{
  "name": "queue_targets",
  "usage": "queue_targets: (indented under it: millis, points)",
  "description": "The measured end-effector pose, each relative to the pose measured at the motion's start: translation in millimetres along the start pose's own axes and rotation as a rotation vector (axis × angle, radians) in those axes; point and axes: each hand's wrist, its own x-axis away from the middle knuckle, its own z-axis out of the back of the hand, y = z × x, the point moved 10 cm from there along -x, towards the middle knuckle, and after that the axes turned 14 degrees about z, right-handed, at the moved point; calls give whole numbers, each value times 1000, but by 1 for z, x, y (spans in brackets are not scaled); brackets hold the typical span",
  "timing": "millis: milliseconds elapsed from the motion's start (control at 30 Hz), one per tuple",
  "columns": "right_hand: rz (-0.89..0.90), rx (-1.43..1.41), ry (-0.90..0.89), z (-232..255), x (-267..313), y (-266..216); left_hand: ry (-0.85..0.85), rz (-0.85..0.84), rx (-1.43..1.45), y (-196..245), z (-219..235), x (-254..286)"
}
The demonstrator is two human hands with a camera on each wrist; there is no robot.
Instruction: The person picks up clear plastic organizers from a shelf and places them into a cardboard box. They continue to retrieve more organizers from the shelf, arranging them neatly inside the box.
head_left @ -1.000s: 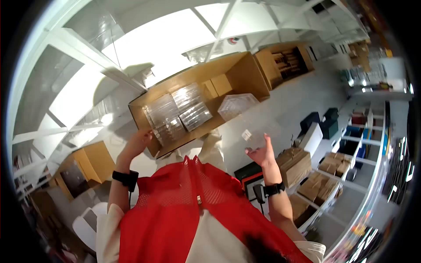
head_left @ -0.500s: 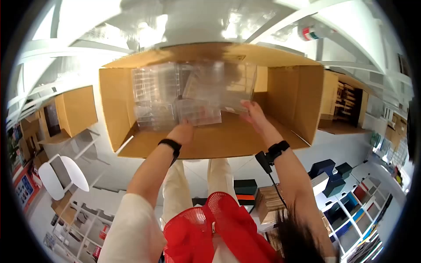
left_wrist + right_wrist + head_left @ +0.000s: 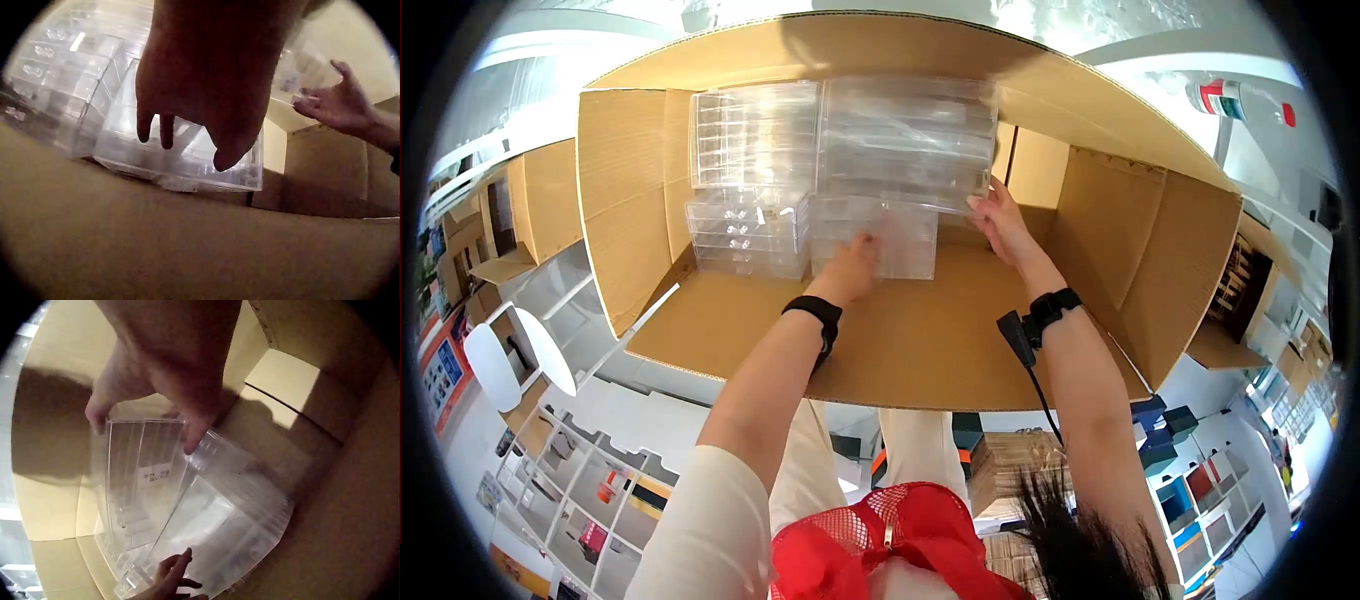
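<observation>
My right hand [image 3: 1005, 222] grips the right end of a clear plastic box [image 3: 905, 140], thumb and fingers on opposite sides of it. This box lies at the back of a large open cardboard carton [image 3: 980, 345], right of a stack of clear ribbed boxes [image 3: 755, 135]. In front of it stands a lower stack of clear boxes [image 3: 910, 245]. Over that stack my left hand [image 3: 850, 268] reaches with fingers extended downward, its fingertips [image 3: 167, 140] against the clear plastic in the left wrist view. Another clear stack [image 3: 745, 240] fills the front left.
Small cardboard boxes [image 3: 1035, 165] sit at the carton's back right. A smaller carton [image 3: 560, 205] stands to the left, and another open carton [image 3: 1235, 275] to the right. Behind the large carton lies a bottle-like container with a red cap [image 3: 1225, 100].
The person has turned to face the carton. My right hand has brought the clear box in from the right and lowered it, levelled, at the back. My left hand has moved over the front stack.
</observation>
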Motion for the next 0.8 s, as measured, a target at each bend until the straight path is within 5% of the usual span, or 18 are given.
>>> queue_targets:
  millis: [300,367,667,800]
  points:
    - [-72,62,-147,5,-43,50,-138,-10,-128,0,7,10]
    - [-69,26,-205,-3,-52,53,-59,-54,-68,-5,7,5]
    - [-58,235,90,22,-39,64,-209,-102,28,-2,11,6]
    - [-325,367,-97,-27,-1,76,-171,-138,11,-2,19,13]
